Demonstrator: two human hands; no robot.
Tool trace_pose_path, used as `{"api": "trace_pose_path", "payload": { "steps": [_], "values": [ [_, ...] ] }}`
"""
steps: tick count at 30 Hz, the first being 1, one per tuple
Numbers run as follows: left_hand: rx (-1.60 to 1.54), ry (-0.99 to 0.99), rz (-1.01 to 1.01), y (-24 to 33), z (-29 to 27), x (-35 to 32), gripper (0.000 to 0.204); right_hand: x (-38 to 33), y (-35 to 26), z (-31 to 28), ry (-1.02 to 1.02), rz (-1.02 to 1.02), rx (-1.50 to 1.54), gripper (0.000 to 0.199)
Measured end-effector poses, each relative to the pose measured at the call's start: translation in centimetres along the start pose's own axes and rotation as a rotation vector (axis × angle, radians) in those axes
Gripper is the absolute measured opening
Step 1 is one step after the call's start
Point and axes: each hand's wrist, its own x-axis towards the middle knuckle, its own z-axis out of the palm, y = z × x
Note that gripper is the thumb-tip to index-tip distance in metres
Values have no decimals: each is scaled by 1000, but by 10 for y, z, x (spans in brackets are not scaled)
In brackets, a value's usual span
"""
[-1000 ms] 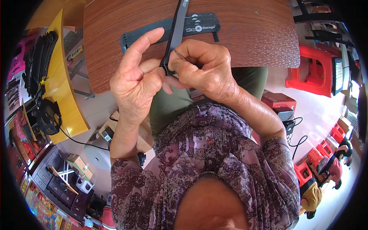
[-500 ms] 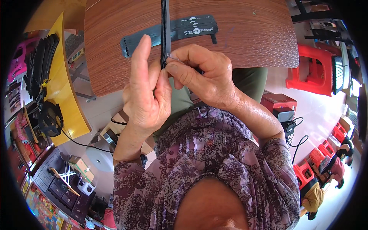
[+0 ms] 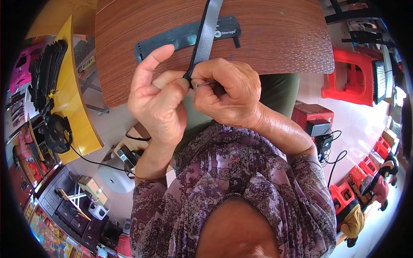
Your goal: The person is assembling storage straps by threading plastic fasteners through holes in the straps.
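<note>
Black and grey, the strap [image 3: 208, 32] goes up from the hands over the table [image 3: 279, 38]; half a second ago it stood nearly straight, but now it leans to the right and shows more of its flat grey side; the left hand [image 3: 159, 101] pinches its low end, and its raised finger now tips more to the right; the right hand [image 3: 232, 90] is curled close beside, gripping a small shiny thing [image 3: 201, 85] too tiny to name; dark flat packs [image 3: 167, 45] lie behind.
</note>
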Motion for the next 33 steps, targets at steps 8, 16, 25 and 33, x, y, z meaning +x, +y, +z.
{"api": "trace_pose_path", "payload": {
  "steps": [8, 16, 25, 33],
  "values": [
    [120, -93, -164, 10, -1, 1, 40, -6, 7, 1, -2, -47, 77, 20],
    [356, -246, -285, 25, -1, 12, 21, -7, 12, -5, -1, -95, 61, 18],
    [395, -226, -95, 11, -1, 1, 14, -11, 9, -11, -69, 243, 355, 13],
    [529, -290, -9, 10, -7, 2, 12, -4, 14, -22, -167, 137, 260, 15]
  ]
}}
